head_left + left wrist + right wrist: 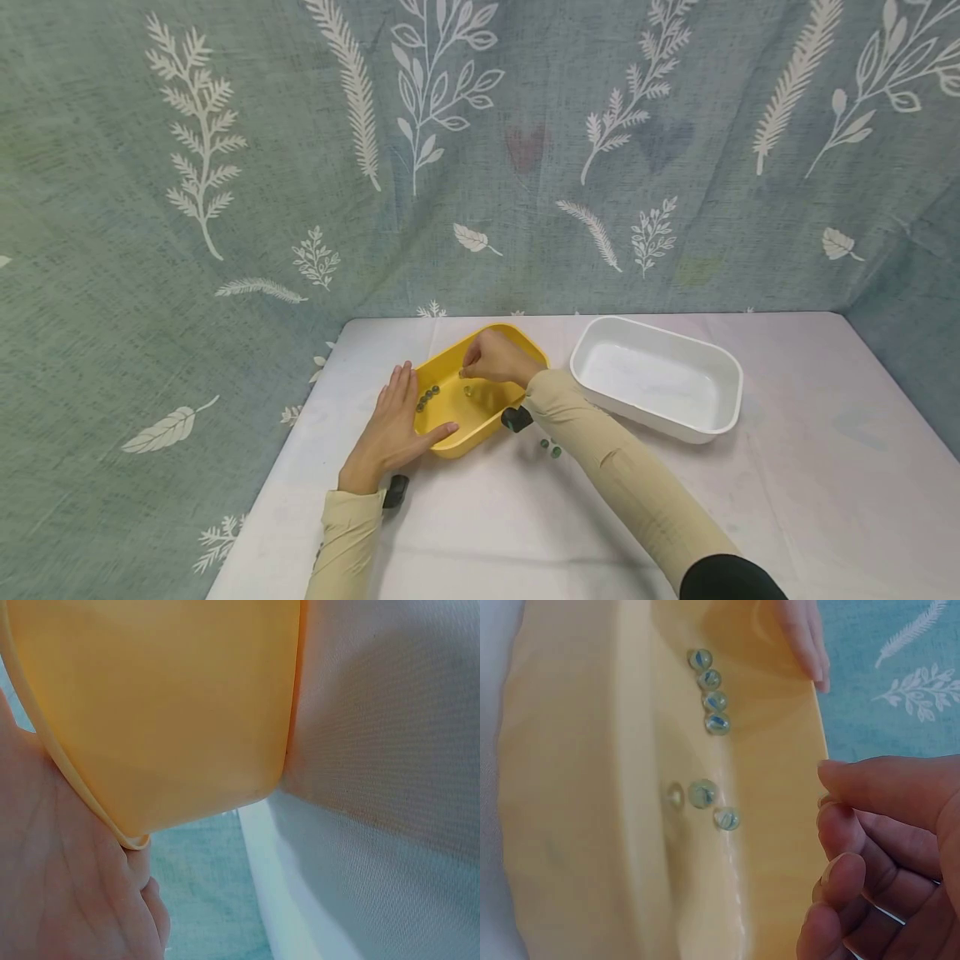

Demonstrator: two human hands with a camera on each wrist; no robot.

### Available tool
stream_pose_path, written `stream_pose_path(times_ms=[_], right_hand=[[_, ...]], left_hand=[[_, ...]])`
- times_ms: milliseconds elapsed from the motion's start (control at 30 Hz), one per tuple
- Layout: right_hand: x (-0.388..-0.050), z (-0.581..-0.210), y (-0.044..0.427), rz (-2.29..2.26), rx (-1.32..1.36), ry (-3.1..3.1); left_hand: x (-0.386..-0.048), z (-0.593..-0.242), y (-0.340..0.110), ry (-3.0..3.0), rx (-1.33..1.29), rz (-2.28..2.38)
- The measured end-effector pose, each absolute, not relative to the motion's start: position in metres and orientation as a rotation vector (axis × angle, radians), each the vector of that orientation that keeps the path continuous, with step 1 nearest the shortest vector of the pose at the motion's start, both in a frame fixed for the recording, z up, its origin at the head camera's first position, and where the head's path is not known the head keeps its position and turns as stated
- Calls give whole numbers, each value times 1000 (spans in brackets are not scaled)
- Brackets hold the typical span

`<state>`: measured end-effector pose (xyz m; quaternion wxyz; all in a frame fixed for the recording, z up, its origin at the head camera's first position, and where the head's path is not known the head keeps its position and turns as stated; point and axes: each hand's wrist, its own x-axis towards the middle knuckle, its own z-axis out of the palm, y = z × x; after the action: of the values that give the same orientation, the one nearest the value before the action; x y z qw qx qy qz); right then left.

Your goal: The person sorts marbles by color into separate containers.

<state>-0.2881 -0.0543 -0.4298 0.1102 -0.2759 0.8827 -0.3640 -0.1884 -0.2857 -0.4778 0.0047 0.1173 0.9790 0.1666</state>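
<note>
Table (465, 533), wht. cloth cover, faint creases; backed & flanked by green-blue drape (525, 233) w/ pale leaf sprigs.

Tray, yellow (450, 354), qty 1: on tbl. in front of you, set at a slant. Contents: clear glass marbles (715, 700), four in a row by its L end, two more nearer your R hand.
Tray, wht. (645, 362), qty 1: to R of yellow one, just beside it.
Loose marbles (556, 452), qty 2: on tbl., near side of yellow tray, by your R forearm.

L hand (393, 425): yours, fingers extended, laid against yellow tray's L end, thumb over near rim.
R hand (498, 358): yours, over yellow tray, fingers part-bent, thumb & index tips close tog.; can't tell if a marble is gripped betw. them.
Sleeves (600, 433): beige, both arms; dk. device (395, 492) at each wrist.

View diffs: R wrist cam shows blue swirls inside marbles, too small in head view; L wrist cam shows yellow tray's outer wall & rim against your palm. Only head cam has wht. tray.

Markings: printed leaves, plus faint hearts (527, 148) on drape.
</note>
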Motion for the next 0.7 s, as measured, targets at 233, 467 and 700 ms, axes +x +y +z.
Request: stream_pose_path(times_ms=[233, 467, 700], right_hand=[[-288, -429, -54, -1102, -872, 2586], [-283, -422, -45, -1152, -883, 2560], [-272, -409, -24, -1199, -901, 2608]], left_hand=[[-189, -480, -286, 3066, 372, 520], [-188, -480, -286, 3077, 378, 517], [-188, -481, -285, 3063, 364, 511]])
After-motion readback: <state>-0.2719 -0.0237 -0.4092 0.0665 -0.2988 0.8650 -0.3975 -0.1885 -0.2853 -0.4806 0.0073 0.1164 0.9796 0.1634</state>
